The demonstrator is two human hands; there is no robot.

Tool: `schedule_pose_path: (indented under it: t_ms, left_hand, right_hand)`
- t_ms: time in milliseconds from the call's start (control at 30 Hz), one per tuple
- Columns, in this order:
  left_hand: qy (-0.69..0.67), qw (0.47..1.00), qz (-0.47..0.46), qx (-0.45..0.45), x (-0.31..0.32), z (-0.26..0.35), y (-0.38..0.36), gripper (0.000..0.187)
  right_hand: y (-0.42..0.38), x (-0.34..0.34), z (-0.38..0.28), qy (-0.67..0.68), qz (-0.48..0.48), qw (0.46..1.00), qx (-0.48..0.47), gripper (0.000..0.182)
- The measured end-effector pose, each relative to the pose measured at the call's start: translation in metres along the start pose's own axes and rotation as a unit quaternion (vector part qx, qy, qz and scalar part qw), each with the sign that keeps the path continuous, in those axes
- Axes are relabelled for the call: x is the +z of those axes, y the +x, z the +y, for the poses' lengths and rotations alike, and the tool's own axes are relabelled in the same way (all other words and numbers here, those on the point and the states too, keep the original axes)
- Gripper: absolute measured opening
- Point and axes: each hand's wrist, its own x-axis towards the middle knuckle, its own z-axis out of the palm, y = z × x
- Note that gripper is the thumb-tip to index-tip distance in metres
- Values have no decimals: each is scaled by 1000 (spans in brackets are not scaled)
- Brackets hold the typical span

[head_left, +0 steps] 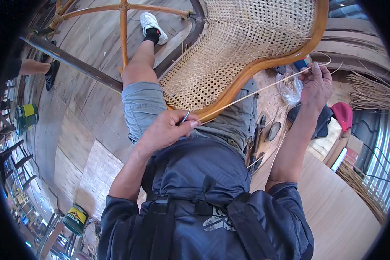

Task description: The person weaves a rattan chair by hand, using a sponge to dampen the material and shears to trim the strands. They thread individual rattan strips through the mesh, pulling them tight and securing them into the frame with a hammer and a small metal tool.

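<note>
A woven cane seat panel [240,41] in a brown curved wooden frame [251,69] rests across my lap. My left hand [171,130] is closed at the frame's near edge, its thumb and fingers pinching one end of a thin cane strand [260,90]. A small curved metal tool [186,115] sticks up between those fingers; its kind is hard to make out. Out to the right, my right hand [317,84] is closed on the same strand, which runs taut between both hands. The loose tail loops beyond my right fingers.
Bundles of cane strips [372,95] lie at the right, near a red cap [342,115] and a clear plastic bag [290,90]. Green cans [76,219] stand on the plank floor. Another person's leg [34,67] shows at far left. Dark chair poles [73,63] cross the upper left.
</note>
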Motion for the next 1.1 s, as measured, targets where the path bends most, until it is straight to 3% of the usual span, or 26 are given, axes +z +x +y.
schedule_pose_path:
  t_ms: [133, 533, 833, 1100]
  left_hand:
    - [-10, 1000, 3, 19, -1, 6, -7, 26]
    - [40, 995, 76, -53, -21, -9, -31, 20]
    - [51, 991, 118, -22, -35, -16, -65, 16]
    - [3, 987, 139, -85, -41, -20, -80, 17]
  right_hand:
    - [-1, 4, 0, -10, 14, 1000, 12, 10]
    - [-6, 18, -2, 16, 16, 1000, 16, 11]
    - [26, -14, 10, 9, 13, 1000, 21, 10]
    - [43, -25, 15, 5, 25, 999, 31, 9]
